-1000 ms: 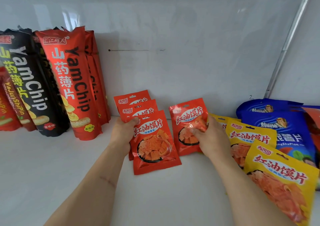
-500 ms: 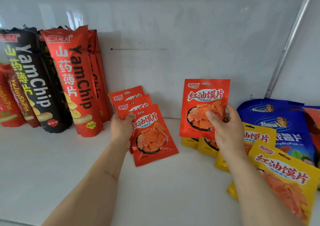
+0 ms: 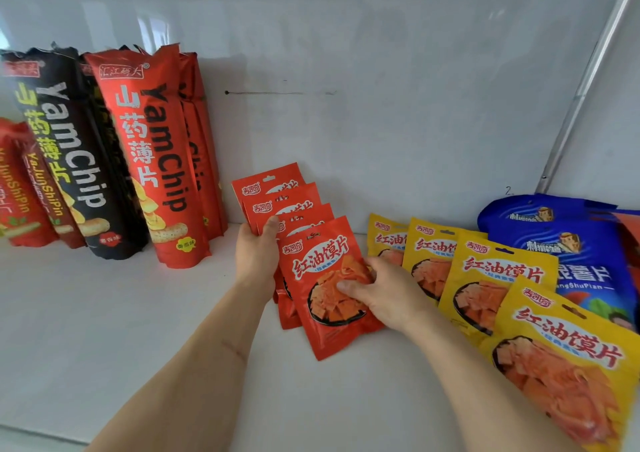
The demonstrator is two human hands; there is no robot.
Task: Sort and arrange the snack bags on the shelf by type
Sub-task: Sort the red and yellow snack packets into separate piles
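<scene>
Several small red snack bags lie fanned in an overlapping stack (image 3: pixel 277 195) on the white shelf (image 3: pixel 104 313). My left hand (image 3: pixel 256 254) grips the stack at its left edge, thumb across the third bag. My right hand (image 3: pixel 384 296) holds the front red bag (image 3: pixel 322 278) on top of the stack, fingers curled over its right side. A row of several yellow bags of the same snack (image 3: pixel 498 278) overlaps to the right.
Tall red YamChip bags (image 3: pixel 152 161) and black YamChip bags (image 3: pixel 69 154) stand leaning against the back wall at left, with smaller red bags (image 3: pixel 20 188) beside them. Blue bags (image 3: pixel 568 244) lie at back right. A metal post (image 3: pixel 585 81) rises at the right.
My right hand brought the red bag down from mid-air and to the left, laying it on the front of the red stack. The yellow bags behind it are now uncovered.
</scene>
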